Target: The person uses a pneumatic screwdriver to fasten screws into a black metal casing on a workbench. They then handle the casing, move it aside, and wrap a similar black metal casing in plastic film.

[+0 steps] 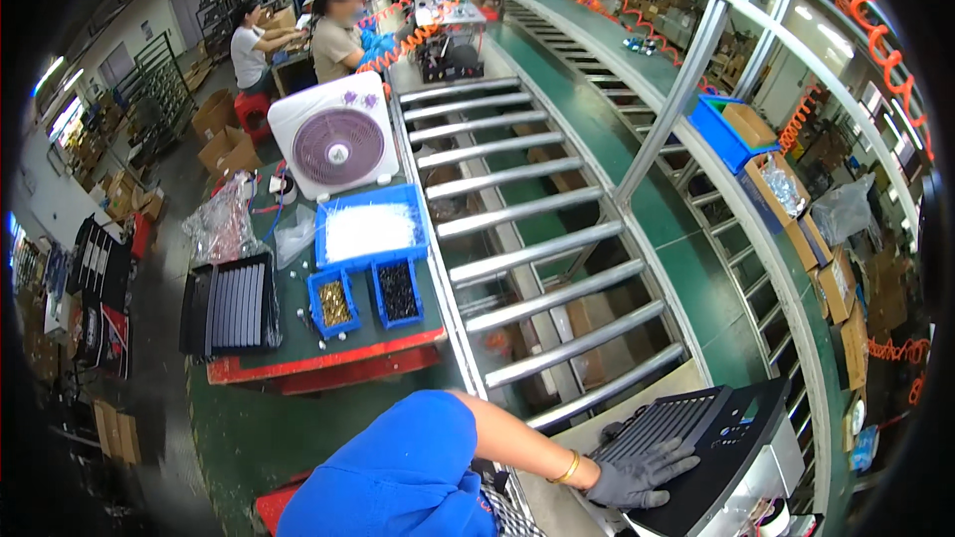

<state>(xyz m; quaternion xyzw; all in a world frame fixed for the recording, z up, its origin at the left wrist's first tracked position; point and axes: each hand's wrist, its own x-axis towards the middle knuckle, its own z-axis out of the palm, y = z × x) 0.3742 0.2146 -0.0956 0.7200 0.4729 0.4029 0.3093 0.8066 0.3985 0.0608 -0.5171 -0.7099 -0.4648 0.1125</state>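
I'm prob steadying blk slatted unit, L hand fingers splayed, ungripping; R hand unseen, can't tell; next prob needs edge grip.

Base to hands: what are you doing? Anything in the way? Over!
Left hand gloved, spread on black panel. Right hand not in view. Left hand hides part of panel. Over.

Near the lower edge, I'm seeing a sleeve glowing bright blue, black-and-white checks patterning a cloth, a bracelet gleaming gold, and the gloved hand showing grey against a black panel. Left of centre, a white fan is flaunting its purple grille, while blue bins are brightening a green tabletop.
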